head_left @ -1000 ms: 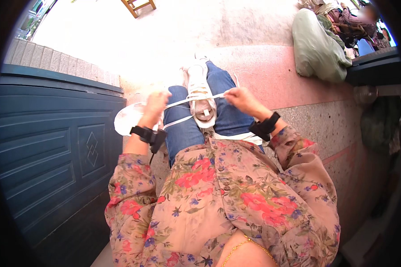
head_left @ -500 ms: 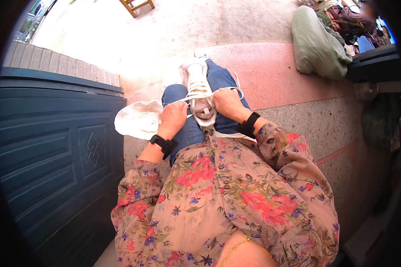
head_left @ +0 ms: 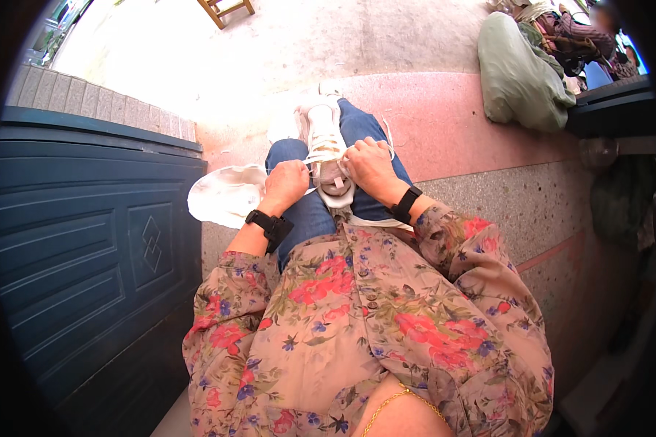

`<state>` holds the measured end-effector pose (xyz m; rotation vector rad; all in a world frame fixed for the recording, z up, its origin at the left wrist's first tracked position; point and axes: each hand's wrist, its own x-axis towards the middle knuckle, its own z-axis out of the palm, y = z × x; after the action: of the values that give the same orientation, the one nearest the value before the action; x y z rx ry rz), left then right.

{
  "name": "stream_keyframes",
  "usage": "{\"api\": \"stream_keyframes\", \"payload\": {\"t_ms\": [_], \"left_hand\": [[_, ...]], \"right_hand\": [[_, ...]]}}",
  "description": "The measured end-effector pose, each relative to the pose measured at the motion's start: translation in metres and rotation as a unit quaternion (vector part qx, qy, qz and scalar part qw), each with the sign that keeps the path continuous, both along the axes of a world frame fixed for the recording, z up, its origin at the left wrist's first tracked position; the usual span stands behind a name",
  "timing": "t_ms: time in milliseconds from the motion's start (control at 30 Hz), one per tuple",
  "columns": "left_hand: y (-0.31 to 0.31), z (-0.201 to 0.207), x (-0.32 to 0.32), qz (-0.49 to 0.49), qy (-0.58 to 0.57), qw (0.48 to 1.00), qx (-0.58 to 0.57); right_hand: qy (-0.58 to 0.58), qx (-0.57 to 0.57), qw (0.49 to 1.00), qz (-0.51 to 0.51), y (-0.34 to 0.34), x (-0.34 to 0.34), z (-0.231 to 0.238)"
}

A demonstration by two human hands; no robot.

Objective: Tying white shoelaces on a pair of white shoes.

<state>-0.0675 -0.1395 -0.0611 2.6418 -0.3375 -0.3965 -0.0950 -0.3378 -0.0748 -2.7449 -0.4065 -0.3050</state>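
Note:
A white sneaker (head_left: 323, 124) rests lengthwise on my lap between my jeans-clad legs (head_left: 361, 125), its toe pointing away and its opening toward me. Its white shoelace (head_left: 326, 154) crosses the front in several rows. At the left of the opening, my left hand (head_left: 287, 185) is closed in a pinch on the shoelace. My right hand (head_left: 374, 169) is closed at the right row of eyelets, fingers bent around the shoelace. One loose lace end (head_left: 391, 135) rises beyond the right hand. Exactly how the lace passes through the fingers is hidden.
A white, bag-like piece (head_left: 226, 195) lies left of my knees. A blue panelled door (head_left: 65, 240) stands close on the left. At the far right sits a full pale-green sack (head_left: 514, 73) beside piled stuff. A wooden stool (head_left: 226, 10) is partly visible at the far edge.
Both hands have stayed by the sneaker. My right hand has shifted slightly and its fingers have come up nearer the eyelets; the lace stretched between the hands no longer shows taut.

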Motion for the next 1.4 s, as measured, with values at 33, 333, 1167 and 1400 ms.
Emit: {"api": "stream_keyframes", "payload": {"t_ms": [33, 333, 1167, 1400], "left_hand": [[0.000, -0.001, 0.001, 0.000, 0.000, 1.000, 0.000], [-0.014, 0.014, 0.003, -0.011, 0.012, 0.999, 0.045], [-0.045, 0.009, -0.021, -0.188, -0.212, 0.928, 0.241], [-0.029, 0.008, -0.012, -0.213, -0.350, 0.909, 0.081]], "right_hand": [[0.000, 0.000, 1.000, 0.000, 0.000, 0.000, 0.001], [0.020, -0.015, 1.000, 0.018, -0.003, -0.001, 0.000], [0.156, -0.217, 0.949, 0.165, 0.015, 0.008, 0.024], [-0.043, -0.089, 0.982, 0.162, 0.003, 0.004, 0.022]]}}
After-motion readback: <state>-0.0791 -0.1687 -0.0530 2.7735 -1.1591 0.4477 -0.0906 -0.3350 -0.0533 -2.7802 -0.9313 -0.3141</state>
